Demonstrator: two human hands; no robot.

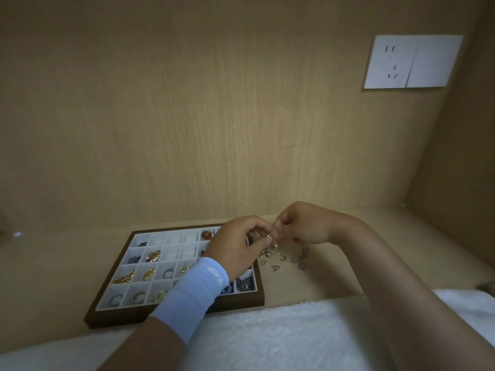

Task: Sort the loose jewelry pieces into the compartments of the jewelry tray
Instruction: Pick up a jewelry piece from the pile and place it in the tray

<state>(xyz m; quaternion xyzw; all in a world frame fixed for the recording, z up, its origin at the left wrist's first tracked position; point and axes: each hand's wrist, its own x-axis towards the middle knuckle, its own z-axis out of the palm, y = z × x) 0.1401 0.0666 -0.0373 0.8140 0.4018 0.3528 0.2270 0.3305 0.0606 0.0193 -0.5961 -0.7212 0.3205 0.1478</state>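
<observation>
The person's left hand (pixel 235 247) and right hand (pixel 302 226) are meeting fingertip to fingertip. Both are pinching one small gold piece (pixel 272 240), which is hanging between them. It seems to be hanging lengthwise downward from the fingers, though it is too small for its shape to be told.

A pale blue sleeve (pixel 192 298) is covering the left wrist. It is carrying white lettering near its cuff, too blurred to read.

Just below the right hand, a scatter of loose jewelry (pixel 285 257) is lying on the wooden shelf. Under the left hand and stretching away to its left, the jewelry tray (pixel 120 317) is lying with its long side running left to right. Its brown frame is holding white compartments with gold pieces, rings, a red-brown bead (pixel 206 234) and a silver chain (pixel 244 285).

A white towel (pixel 267 341) is lying beneath both forearms.
</observation>
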